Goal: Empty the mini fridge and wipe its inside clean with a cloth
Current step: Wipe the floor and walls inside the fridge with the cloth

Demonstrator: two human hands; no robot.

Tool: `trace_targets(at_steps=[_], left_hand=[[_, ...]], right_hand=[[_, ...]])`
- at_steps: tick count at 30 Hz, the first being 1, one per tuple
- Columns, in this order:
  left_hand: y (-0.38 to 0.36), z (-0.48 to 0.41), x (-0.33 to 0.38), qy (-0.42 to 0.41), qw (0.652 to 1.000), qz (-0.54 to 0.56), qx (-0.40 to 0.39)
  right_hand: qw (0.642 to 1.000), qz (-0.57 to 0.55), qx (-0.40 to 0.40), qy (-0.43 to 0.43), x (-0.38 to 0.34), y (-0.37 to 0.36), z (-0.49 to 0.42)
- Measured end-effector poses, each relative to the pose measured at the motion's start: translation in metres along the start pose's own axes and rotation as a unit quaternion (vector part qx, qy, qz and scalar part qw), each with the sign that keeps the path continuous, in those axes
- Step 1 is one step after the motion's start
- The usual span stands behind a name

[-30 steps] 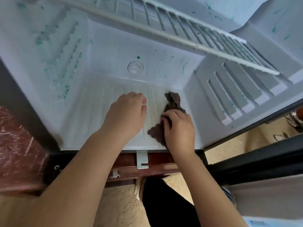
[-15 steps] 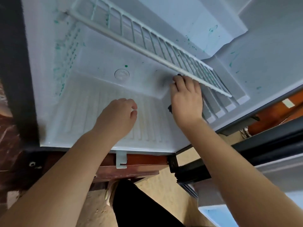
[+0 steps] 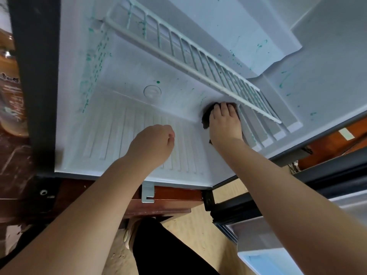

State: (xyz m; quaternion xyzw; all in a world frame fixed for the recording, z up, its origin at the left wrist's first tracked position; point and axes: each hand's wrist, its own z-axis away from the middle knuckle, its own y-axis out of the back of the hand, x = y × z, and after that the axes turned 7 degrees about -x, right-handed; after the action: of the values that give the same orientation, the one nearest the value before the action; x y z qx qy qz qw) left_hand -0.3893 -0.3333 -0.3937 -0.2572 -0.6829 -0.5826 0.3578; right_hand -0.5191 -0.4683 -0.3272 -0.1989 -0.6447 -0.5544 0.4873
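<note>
White plastic lined the mini fridge (image 3: 123,139), door open, seen from the head camera. Right hand (image 3: 224,126) lay at the two o'clock corner of the ribbed floor, under the wire shelf (image 3: 198,65). Its fingers (image 3: 217,110) were straight and close together, pressing the dark brown cloth (image 3: 206,121) against the foot of the back wall. Cloth edge showed at the hand's nine o'clock. Left hand (image 3: 153,143) rested mid-floor, fingers curled into a fist, nothing seen in it. Round plug (image 3: 152,91) sat at its twelve o'clock. Green specks (image 3: 158,82) dotted the back and side walls.
</note>
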Motion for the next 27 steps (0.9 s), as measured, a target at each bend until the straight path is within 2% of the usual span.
trace_targets(at_steps=[11, 22, 27], left_hand=[[0.009, 0.02, -0.013, -0.011, 0.999, -0.041, -0.014], [0.026, 0.009, -0.022, -0.01, 0.997, -0.07, 0.008], [0.027, 0.007, -0.017, -0.012, 0.998, -0.066, 0.002]], right_hand=[[0.998, -0.041, -0.003, 0.047, 0.014, -0.014, 0.107], [0.997, -0.068, 0.018, -0.019, 0.006, 0.009, -0.019], [0.994, -0.107, 0.021, -0.021, 0.013, 0.01, -0.009]])
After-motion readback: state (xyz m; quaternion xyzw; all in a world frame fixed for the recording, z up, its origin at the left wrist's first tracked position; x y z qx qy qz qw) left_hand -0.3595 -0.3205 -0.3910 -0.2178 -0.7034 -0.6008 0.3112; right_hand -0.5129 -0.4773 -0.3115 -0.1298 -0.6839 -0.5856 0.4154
